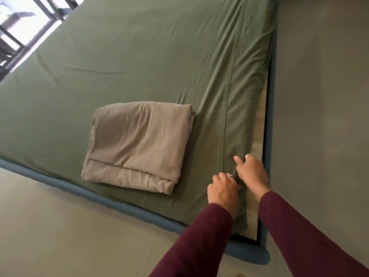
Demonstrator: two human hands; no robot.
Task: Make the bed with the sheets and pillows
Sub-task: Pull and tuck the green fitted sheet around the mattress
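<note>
Both hands work the same spot near the corner of the olive-green fitted sheet (139, 62), which is spread over the whole mattress and hangs down its side. The left hand (222, 189) has its fingers curled into the sheet's edge just by the seam, bunching the cloth inside the fist — the fabric runs out from under the knuckles toward the corner. The right hand (252, 171), touching the left, grips the same fold a little farther along, fingers closed around it and thumb lying on top. Dark maroon long sleeves (299, 226) cover both forearms. A folded taupe cotton sheet (137, 144) lies flat on the green one, near the hands but apart from them. Beyond the sheet's hem a pale strip of bare mattress side (259, 136) shows, then the blue padded bed frame (79, 189) and grey floor (323, 96).
</note>
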